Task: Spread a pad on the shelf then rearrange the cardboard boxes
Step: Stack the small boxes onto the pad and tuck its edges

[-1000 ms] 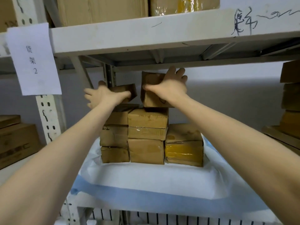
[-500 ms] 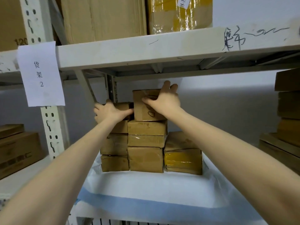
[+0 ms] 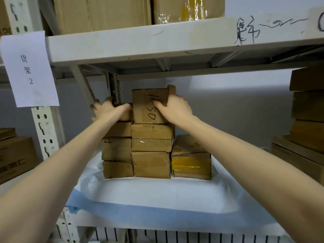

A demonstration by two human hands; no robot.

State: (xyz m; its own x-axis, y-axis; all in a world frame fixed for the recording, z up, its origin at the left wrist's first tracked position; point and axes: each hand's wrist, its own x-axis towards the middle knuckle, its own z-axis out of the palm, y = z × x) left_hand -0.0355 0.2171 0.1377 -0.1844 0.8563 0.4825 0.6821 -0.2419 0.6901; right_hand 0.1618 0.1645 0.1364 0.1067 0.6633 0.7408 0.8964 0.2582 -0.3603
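Boxes now lowered onto the stacks (image 3: 151, 151), we are clasping the marked box (image 3: 148, 109) in the grip of the right hand (image 3: 176, 110), the small box (image 3: 126, 115) in that of the left hand (image 3: 109, 111).

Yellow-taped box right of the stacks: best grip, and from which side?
Likely from the front-right. The yellow-taped box has its top and right face free; its left face abuts the middle stack. Grip top and right face, then draw it forward along the pad.
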